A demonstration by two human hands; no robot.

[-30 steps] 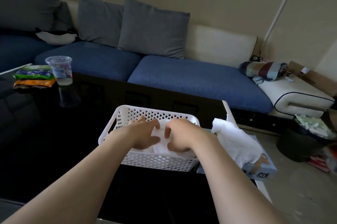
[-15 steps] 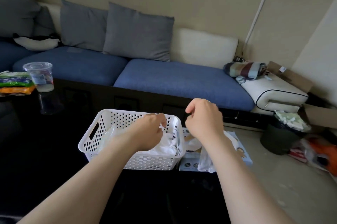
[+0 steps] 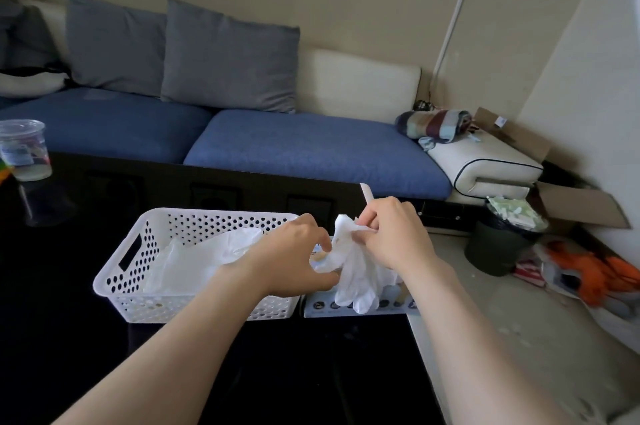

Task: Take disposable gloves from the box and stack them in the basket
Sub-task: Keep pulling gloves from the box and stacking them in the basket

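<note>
Glove (image 3: 356, 272) now drawn from box (image 3: 332, 307), right hand (image 3: 393, 239) pinching, left hand (image 3: 294, 260) gripping.

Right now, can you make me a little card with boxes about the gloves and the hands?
right grip: pinches the glove at its top, above the box
left grip: curled round the glove's lower part
basket: white, left of the box, stacked gloves inside
table: dark, carries basket and box
cup: clear plastic, far left
</note>
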